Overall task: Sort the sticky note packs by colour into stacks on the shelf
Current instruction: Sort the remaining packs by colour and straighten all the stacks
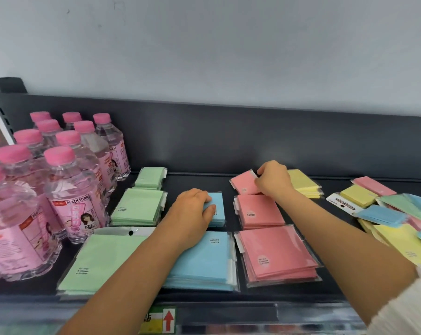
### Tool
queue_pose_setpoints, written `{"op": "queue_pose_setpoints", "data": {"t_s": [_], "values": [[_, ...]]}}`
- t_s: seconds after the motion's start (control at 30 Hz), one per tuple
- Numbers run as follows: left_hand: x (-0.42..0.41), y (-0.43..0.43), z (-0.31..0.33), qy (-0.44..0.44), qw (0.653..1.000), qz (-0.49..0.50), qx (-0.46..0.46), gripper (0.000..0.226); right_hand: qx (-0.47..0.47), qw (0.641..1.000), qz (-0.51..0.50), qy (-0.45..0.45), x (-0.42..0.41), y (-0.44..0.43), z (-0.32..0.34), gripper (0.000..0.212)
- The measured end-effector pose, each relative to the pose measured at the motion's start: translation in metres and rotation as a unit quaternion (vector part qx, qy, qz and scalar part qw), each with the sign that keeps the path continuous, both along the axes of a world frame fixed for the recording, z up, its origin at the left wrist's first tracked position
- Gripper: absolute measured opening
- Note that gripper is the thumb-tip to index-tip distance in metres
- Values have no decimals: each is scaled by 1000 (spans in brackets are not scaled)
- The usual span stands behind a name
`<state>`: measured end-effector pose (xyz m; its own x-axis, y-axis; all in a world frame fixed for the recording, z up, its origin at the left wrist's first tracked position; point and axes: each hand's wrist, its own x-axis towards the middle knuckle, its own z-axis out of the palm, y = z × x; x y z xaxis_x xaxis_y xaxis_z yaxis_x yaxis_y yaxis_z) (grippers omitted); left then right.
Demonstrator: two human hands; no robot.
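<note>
Head view: left hand grips a half-hidden blue pack; right hand pinches a pink pack.

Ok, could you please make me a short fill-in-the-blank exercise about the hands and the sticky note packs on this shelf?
1. The left hand grips a pack coloured ____.
2. The right hand pinches a far pack coloured ____.
3. The stacks beside the bottles are ____.
4. The unsorted pile lies on the ____ side of the shelf.
Missing words: blue, pink, green, right.
</note>
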<state>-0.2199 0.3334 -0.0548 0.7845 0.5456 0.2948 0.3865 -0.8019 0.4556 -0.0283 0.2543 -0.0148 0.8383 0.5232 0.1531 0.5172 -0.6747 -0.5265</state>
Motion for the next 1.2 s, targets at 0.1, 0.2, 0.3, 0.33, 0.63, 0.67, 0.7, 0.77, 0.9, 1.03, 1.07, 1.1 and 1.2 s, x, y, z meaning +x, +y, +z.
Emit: {"op": "queue_pose_setpoints", "data": {"t_s": [0.1,0.2,0.3,0.33,0.63,0.67,0.7,0.77,0.9,1.03,1.07,1.1,1.2], "values": [[0,-1,-1,1,1000,-3,-8,31,-66,995,6,-76,-8,0,-2,15],[0,-2,0,4,1000,-6,-8,31,-137,982,8,-132,-14,0,-3,20],[-1,-2,1,6,1000,-8,-9,32,-161,974,12,-160,-16,-2,-5,21],[-1,-2,1,7,1000,-8,-10,32,-159,973,11,-165,-17,-4,-4,20],[-6,0,3,11,1000,-16,13,28,-31,979,52,-195,-32,-26,0,29],[-7,-1,4,8,1000,-15,24,27,-22,979,60,-193,-36,-31,-2,31],[-7,-2,5,3,999,-12,38,26,-16,980,65,-188,-41,-38,-4,32],[-9,-3,7,-13,998,-5,67,23,-4,983,67,-171,-51,-53,-10,33],[-12,-5,10,-67,992,17,107,20,-1,981,86,-174,-65,-87,-18,32],[-16,-12,15,-77,992,18,103,17,-21,975,95,-201,-70,-120,-17,31],[-18,-14,16,-74,991,19,107,17,-18,975,92,-204,-69,-127,-16,32],[-17,-20,18,-78,990,18,113,17,-13,974,89,-208,-68,-136,-14,32],[-11,-51,25,-114,987,-7,111,13,-4,972,87,-218,-55,-167,-10,32]]}}
